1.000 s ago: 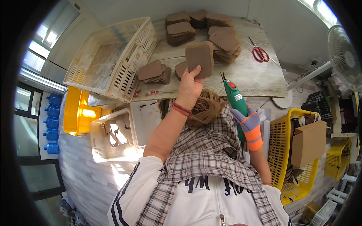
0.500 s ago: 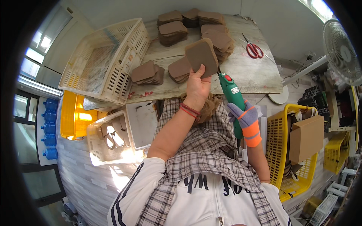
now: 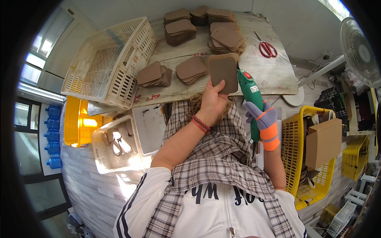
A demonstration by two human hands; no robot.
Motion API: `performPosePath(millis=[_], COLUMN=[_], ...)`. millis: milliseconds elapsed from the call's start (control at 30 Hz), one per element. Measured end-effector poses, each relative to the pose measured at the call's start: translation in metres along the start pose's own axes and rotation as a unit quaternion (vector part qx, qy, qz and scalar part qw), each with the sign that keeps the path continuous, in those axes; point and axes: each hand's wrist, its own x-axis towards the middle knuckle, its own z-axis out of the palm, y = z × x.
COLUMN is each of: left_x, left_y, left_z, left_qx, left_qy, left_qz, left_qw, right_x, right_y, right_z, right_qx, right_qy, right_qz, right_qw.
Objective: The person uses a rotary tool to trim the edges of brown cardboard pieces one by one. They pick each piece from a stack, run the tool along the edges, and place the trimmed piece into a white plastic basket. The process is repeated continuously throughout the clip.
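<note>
My bare left hand (image 3: 214,98) pinches the lower edge of a brown rounded rectangular pad (image 3: 223,72), thumb on its top face. In my gloved right hand (image 3: 265,121) is a green handheld power tool (image 3: 250,90) with a red switch. The tool's narrow dark tip lies at the pad's right edge; whether it touches cannot be made out. Beyond my left hand, a small stack of brown pads (image 3: 192,68) and a fanned stack (image 3: 152,74) lie on the worn table (image 3: 174,95).
Taller pad stacks (image 3: 180,33) stand at the table's back, with red-handled scissors (image 3: 267,49) to their right. A white crate (image 3: 131,71) sits on the left. Yellow baskets (image 3: 291,154) and a fan (image 3: 359,51) stand to the right.
My left hand has moved the pad right and nearer to me, turning it more upright. The tool in my right hand has shifted slightly right, its tip now beside the pad's edge.
</note>
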Motion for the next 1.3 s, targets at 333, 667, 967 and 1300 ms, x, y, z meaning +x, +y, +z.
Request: performPosePath(millis=[333, 667, 967, 1300], left_x=[-0.003, -0.006, -0.019, -0.019], left_y=[0.046, 0.108, 0.106, 0.134], left_z=[-0.026, -0.02, -0.03, -0.029], left_qx=[0.212, 0.454, 0.494, 0.565], left_qy=[-0.066, -0.117, -0.095, -0.087], left_qz=[-0.043, -0.114, -0.166, -0.036], left_qw=[0.974, 0.876, 0.848, 0.82], right_x=[-0.007, -0.025, -0.016, -0.018], right_y=[-0.004, -0.004, 0.002, 0.004], right_z=[-0.024, -0.026, -0.009, -0.011], right_qx=[-0.075, -0.166, -0.138, -0.101], right_qy=[-0.036, -0.096, -0.106, -0.143], right_qz=[0.018, 0.018, 0.015, 0.058], right_qw=[0.996, 0.981, 0.985, 0.983])
